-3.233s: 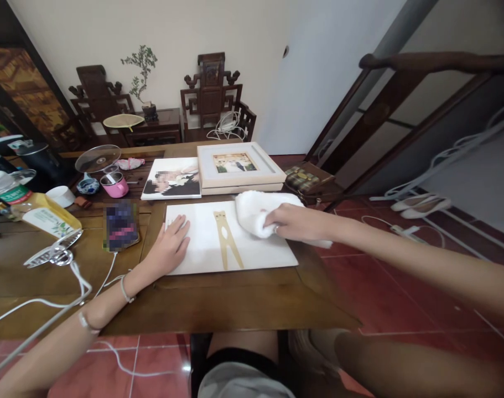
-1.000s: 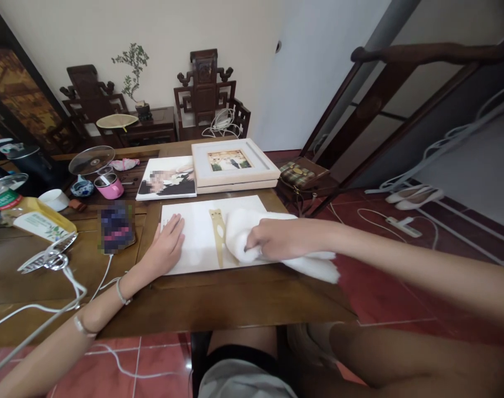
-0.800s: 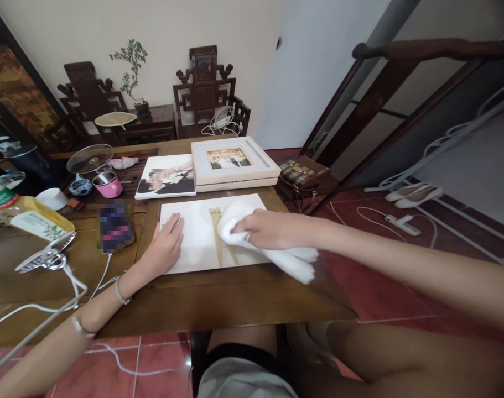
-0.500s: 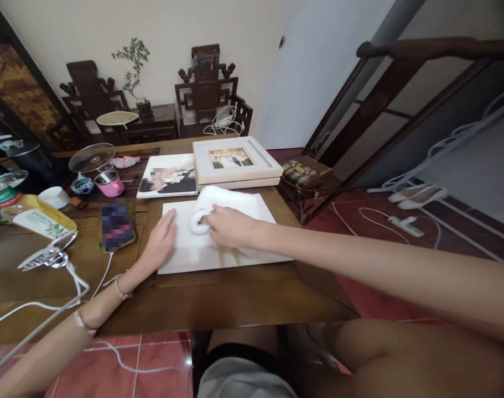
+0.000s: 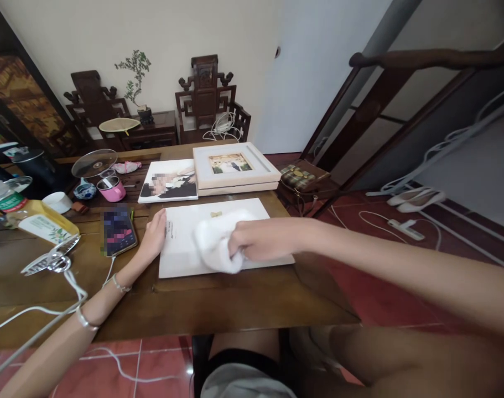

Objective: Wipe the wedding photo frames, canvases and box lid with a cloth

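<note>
A white flat panel [image 5: 185,251] lies on the wooden table [image 5: 218,301] in front of me, with small print near its left side and a gold-coloured mark near its far edge. My right hand [image 5: 255,240] is closed round a bunched white cloth [image 5: 214,240], which rests on the panel's near middle and hides part of it. At the panel's left edge, my left hand [image 5: 155,232] touches the side with its fingers stretched out, holding nothing.
Behind the panel are a photo print [image 5: 169,179] and stacked framed pictures [image 5: 237,166]. To the left lie a phone [image 5: 119,232], a pink mug [image 5: 112,189], a bottle of yellow liquid [image 5: 40,221] and a silver hair claw [image 5: 55,257]. A chair [image 5: 380,99] stands right.
My right hand has moved the cloth nearer to me and to the right, baring the gold mark at the far edge. My left hand has shifted slightly left, uncovering the print.
</note>
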A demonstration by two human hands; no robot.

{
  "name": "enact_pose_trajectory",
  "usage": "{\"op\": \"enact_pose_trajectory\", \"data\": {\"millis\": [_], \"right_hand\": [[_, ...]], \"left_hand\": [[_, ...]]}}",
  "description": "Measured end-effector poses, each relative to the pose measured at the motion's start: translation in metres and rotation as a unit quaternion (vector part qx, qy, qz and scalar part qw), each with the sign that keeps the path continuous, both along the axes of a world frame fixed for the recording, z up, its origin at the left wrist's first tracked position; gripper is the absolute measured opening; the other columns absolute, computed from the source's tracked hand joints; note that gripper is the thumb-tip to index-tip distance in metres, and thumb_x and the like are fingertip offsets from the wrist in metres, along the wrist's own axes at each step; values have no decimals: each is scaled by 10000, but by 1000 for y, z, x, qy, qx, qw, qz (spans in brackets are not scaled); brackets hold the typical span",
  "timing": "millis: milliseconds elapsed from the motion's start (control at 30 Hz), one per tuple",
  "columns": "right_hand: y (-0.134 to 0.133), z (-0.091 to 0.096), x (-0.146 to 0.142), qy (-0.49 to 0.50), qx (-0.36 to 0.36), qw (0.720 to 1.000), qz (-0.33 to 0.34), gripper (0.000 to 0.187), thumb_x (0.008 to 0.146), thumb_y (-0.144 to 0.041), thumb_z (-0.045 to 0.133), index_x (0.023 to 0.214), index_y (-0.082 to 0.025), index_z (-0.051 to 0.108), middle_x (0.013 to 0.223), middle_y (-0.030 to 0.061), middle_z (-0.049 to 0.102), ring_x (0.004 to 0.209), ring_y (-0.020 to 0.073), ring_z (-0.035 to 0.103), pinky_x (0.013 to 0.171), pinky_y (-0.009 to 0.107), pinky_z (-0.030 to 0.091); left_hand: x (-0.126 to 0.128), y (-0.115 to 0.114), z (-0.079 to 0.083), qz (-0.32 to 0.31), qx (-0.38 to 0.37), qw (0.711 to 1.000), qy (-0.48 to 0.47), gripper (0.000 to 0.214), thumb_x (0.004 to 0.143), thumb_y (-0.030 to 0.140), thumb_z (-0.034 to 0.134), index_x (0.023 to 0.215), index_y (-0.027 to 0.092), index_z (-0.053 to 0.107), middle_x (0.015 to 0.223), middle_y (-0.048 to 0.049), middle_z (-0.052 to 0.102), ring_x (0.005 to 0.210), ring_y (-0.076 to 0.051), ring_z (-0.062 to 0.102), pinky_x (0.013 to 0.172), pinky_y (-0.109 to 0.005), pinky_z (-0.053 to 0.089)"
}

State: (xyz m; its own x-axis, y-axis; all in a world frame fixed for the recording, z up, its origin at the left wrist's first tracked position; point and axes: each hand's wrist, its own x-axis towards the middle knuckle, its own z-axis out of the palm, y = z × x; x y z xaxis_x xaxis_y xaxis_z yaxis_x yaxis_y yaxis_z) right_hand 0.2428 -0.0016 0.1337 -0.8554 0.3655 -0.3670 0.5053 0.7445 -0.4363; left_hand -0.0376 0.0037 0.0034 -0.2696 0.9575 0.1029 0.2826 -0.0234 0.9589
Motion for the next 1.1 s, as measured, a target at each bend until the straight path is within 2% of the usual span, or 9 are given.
{"op": "enact_pose_trajectory", "data": {"millis": [100,200,433,533,633,767,900,1000,1100], "right_hand": [[15,-5,39,9,70,990,-122,456,716,-56,456,1057,-176,735,1029,81,718,992,235,634,847,296,463],[27,-25,75,0,113,975,-192,450,712,-65,435,1034,-157,735,958,86,728,926,238,649,827,292,458],[31,-60,111,32,135,971,-197,463,730,-76,416,1074,-147,717,950,96,711,933,243,639,860,316,456],[28,-58,110,27,147,972,-183,465,715,-57,420,1057,-147,722,925,98,707,902,247,636,858,331,459],[26,-54,108,31,156,970,-185,458,716,-47,423,1051,-135,722,925,110,708,908,256,637,856,340,466],[23,-45,100,33,169,965,-199,443,716,-23,423,1032,-118,720,944,123,718,920,261,652,860,351,481],[8,-37,73,55,220,951,-210,477,737,-14,444,1134,-121,685,1245,186,624,1044,296,641,878,409,507],[-15,-33,42,83,226,965,-107,451,744,-36,519,1135,-180,694,1512,140,385,1351,377,389,1015,539,422],[-39,-32,10,105,227,967,-48,342,859,-316,585,1150,-171,690,1563,167,267,1431,433,159,1086,670,232]], "left_hand": [[2,0,6,33,-37,997,67,291,901,397,523,1112,245,653,1308,-81,610,1339,-295,399,1137,-464,216],[8,1,12,29,-30,998,46,288,884,384,547,1109,238,651,1318,-78,603,1314,-279,435,1120,-423,250],[22,5,24,68,-45,988,-133,440,749,349,659,1148,165,640,1111,-88,695,980,-226,610,850,-318,426],[24,3,33,70,-36,976,-204,377,736,351,662,1060,158,670,1035,-73,715,903,-196,614,778,-284,435],[26,-1,42,62,-19,954,-293,302,825,382,580,988,146,674,1066,-95,707,981,-202,626,837,-286,457],[28,-5,48,52,-49,919,-388,338,883,392,506,1049,124,630,1176,-167,659,1072,-274,639,912,-380,493],[30,-3,46,62,-38,919,-388,393,870,459,525,1095,146,602,1249,-184,626,1101,-321,636,915,-448,513],[29,-4,47,56,33,930,-362,414,848,515,538,1055,167,620,1286,-165,615,1118,-327,631,918,-457,519],[26,-9,52,47,72,932,-352,444,832,556,552,1022,164,638,1261,-165,634,1119,-319,633,913,-435,528]]}}
